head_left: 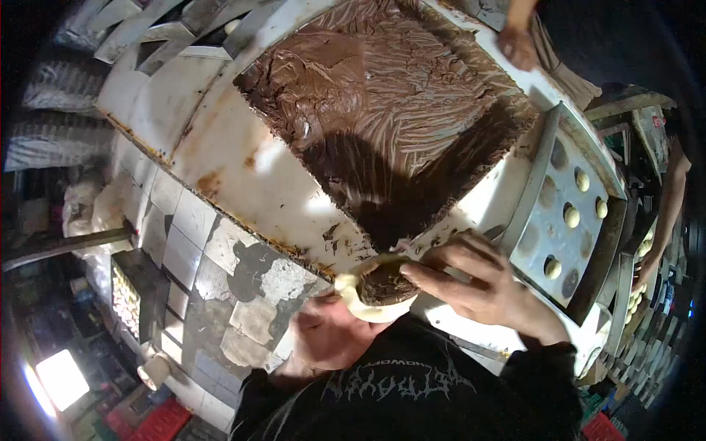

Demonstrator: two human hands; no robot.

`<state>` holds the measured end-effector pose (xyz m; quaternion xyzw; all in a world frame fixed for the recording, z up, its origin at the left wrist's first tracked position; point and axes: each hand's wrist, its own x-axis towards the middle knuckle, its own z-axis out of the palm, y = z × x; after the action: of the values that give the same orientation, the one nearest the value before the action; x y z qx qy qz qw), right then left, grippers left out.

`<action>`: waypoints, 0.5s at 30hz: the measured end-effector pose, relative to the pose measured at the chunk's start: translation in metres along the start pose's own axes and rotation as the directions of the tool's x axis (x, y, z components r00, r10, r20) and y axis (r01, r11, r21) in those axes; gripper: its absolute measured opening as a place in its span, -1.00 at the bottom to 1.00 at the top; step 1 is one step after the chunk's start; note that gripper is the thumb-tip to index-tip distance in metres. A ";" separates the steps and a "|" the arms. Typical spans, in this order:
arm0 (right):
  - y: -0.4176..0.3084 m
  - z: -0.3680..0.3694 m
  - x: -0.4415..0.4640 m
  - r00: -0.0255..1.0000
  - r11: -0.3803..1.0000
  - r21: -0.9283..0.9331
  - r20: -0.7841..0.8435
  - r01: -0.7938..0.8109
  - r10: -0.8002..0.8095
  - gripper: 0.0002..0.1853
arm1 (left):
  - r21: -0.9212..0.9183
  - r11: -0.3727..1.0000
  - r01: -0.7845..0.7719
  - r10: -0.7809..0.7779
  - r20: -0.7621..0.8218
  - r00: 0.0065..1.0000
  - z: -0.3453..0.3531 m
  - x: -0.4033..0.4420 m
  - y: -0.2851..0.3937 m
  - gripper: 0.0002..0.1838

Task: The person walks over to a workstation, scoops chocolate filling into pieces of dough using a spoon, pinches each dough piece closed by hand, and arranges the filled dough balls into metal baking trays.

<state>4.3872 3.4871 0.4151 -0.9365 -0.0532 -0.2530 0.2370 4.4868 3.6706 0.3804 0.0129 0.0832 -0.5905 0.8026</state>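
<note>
The big slab of chocolate [434, 95] lies on the white table [250, 173]. Just off its near corner, the left hand [331, 331] is cupped around a pale piece of dough [379, 312] with a brown filling [387, 285] in it. The right hand [471, 283] is bent over, its thumb touching the filling; I cannot tell if its fingers pinch anything. Right of the slab is a tray [531, 195] with little dough balls [572, 215]. Another person's hand [518, 48] is beside the slab's far right edge.
</note>
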 end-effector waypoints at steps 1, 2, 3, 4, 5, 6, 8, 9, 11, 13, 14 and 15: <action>-0.002 0.011 -0.014 0.997 1.000 -0.006 -0.079 0.021 -0.021 -0.59 | -0.243 0.968 0.056 0.019 0.295 0.955 -0.027 0.000 -0.005 -0.14; -0.007 0.024 -0.025 0.972 0.993 0.120 -0.236 0.021 0.008 -0.65 | -0.091 0.995 -0.029 0.037 0.091 0.995 0.000 -0.008 0.004 -0.13; -0.007 0.035 -0.043 0.966 0.988 0.156 -0.255 0.003 0.037 -0.69 | 0.085 0.995 -0.044 0.054 -0.117 0.992 0.026 -0.017 0.012 -0.12; -0.007 0.050 -0.057 0.947 0.976 0.219 -0.311 -0.006 0.075 -0.69 | 0.074 0.994 -0.082 0.093 -0.166 0.982 0.028 -0.023 0.014 -0.12; -0.010 0.055 -0.066 0.945 0.977 0.198 -0.295 -0.085 0.142 -0.67 | 0.181 0.976 -0.118 0.134 -0.080 0.988 0.022 -0.029 0.016 -0.12; -0.013 0.060 -0.074 0.936 0.970 0.178 -0.280 -0.167 0.213 -0.65 | 0.283 0.946 -0.158 0.163 0.005 0.987 0.013 -0.035 0.018 -0.12; -0.006 0.084 -0.087 0.871 0.918 0.235 -0.308 -0.320 0.382 -0.62 | 0.408 0.881 -0.240 0.239 0.056 0.970 0.004 -0.048 0.015 -0.13; -0.009 0.092 -0.092 0.772 0.811 0.215 -0.248 -0.544 0.585 -0.59 | 0.406 0.882 -0.239 0.232 0.066 0.970 -0.002 -0.056 0.011 -0.13; -0.007 0.107 -0.100 0.797 0.864 0.081 -0.351 -0.496 0.491 -0.61 | 0.307 0.926 -0.221 0.198 0.106 0.974 -0.017 -0.071 -0.001 -0.19; -0.032 0.101 -0.102 0.817 0.889 -0.080 -0.439 -0.450 0.374 -0.63 | 0.123 0.989 -0.077 0.060 0.137 0.989 -0.037 -0.088 -0.015 -0.26; -0.050 0.095 -0.104 0.781 0.886 -0.012 -0.479 -0.463 0.401 -0.64 | 0.038 0.999 -0.003 -0.002 0.143 0.990 -0.044 -0.096 -0.024 -0.29; -0.071 0.087 -0.101 0.741 0.880 0.056 -0.515 -0.472 0.430 -0.65 | 0.079 0.997 0.009 -0.018 0.115 0.993 -0.052 -0.101 -0.033 -0.32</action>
<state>4.3230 3.5929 0.3288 -0.8278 0.2499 -0.4298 0.2599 4.4201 3.7619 0.3464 0.0099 0.0135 -0.5984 0.8010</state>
